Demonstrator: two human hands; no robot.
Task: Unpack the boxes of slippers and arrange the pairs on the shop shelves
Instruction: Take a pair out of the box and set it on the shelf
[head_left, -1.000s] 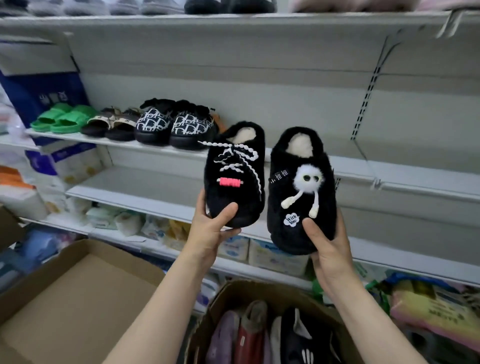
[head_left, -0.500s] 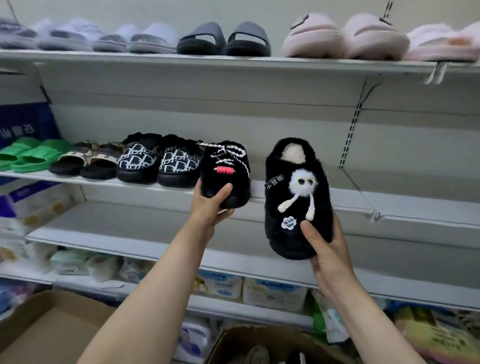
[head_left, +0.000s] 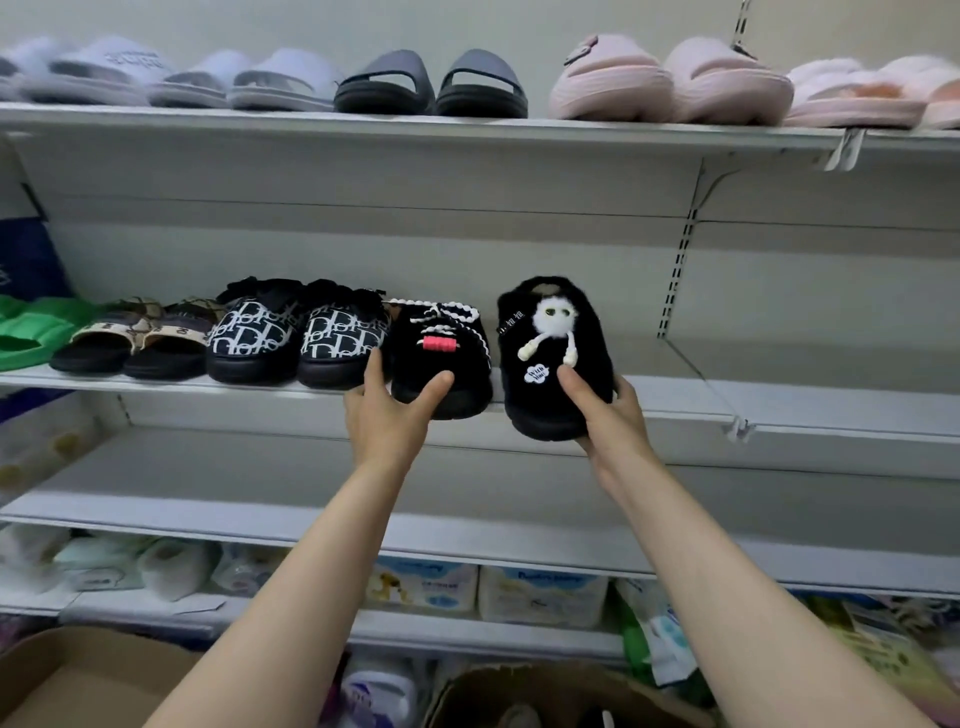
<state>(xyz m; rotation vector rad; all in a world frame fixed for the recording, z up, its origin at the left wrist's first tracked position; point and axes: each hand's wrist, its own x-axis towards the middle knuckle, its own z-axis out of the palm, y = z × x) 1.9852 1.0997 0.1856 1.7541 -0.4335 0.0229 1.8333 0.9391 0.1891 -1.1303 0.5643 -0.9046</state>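
On the middle shelf (head_left: 779, 410), to the left of the fingers, three pairs are already sitting in a row: green slides (head_left: 31, 332) at the far edge, strappy tan sandals (head_left: 140, 338) beside them, then monogram slippers (head_left: 301, 338), whose right shoe is touching the left hand (head_left: 387, 415). That hand is gripping the toe of the laced black slipper (head_left: 441, 358), thumb on top and the other fingers (head_left: 374, 369) curled down its left side; the slipper seems to be resting on the shelf, its toe overhanging the front lip. Just beside it, the right hand (head_left: 608, 410) is holding the pom-pom black slipper (head_left: 556, 353) by its toe, thumb pressing on the fluffy upper and the rest of the fingers wrapping underneath; this one is tilting toe-down and is probably not yet fully seated on the shelf. To the right of the fingers, the shelf is running on bare. Above the fingers, the top shelf (head_left: 415, 127) is carrying a full row of pale, grey and pink slippers. Below the fingers, cardboard boxes (head_left: 78, 675) are showing at the bottom edge; how much remains inside them cannot be told. Judging by this, the task is somewhere in the middle: several pairs are shelved, this pair is nearly placed, and room is waiting for more.
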